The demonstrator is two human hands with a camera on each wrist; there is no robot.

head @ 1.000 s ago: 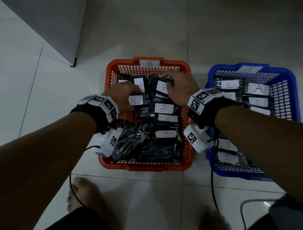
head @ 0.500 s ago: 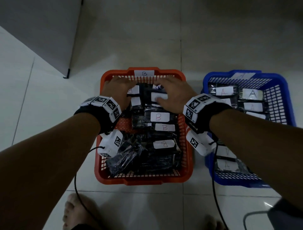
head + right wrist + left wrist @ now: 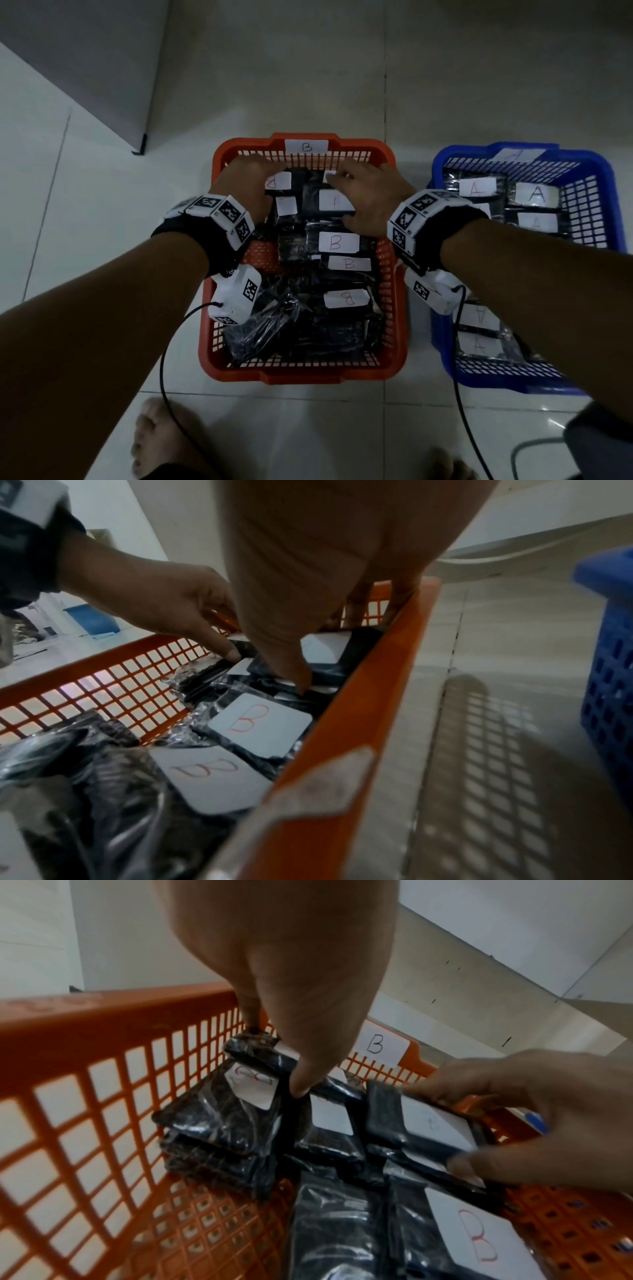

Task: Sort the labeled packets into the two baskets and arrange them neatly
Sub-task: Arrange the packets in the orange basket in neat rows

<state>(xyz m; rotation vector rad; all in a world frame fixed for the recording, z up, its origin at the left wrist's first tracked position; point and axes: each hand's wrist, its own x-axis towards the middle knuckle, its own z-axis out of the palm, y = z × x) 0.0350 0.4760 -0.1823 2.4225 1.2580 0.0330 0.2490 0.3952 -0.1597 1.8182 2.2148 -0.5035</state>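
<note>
Head view: both hands work the far end of the orange basket (image 3: 394, 284) marked B, the left hand (image 3: 245, 186) with fingers curled on a B-labeled packet (image 3: 278, 180) at about 11 o'clock in the basket, the right hand (image 3: 368, 200) with thumb and fingers clasped round the packet (image 3: 334, 202) beside it at about 1 o'clock. Both packets lie flat with their long axes across the basket, directly under the grip, the far wall just beyond at 12 o'clock. Judging from the loose packets (image 3: 263, 325) near 7 o'clock, tidying remains there, nearer the left hand; the blue basket (image 3: 596, 178) marked A sits at 3 o'clock.
</note>
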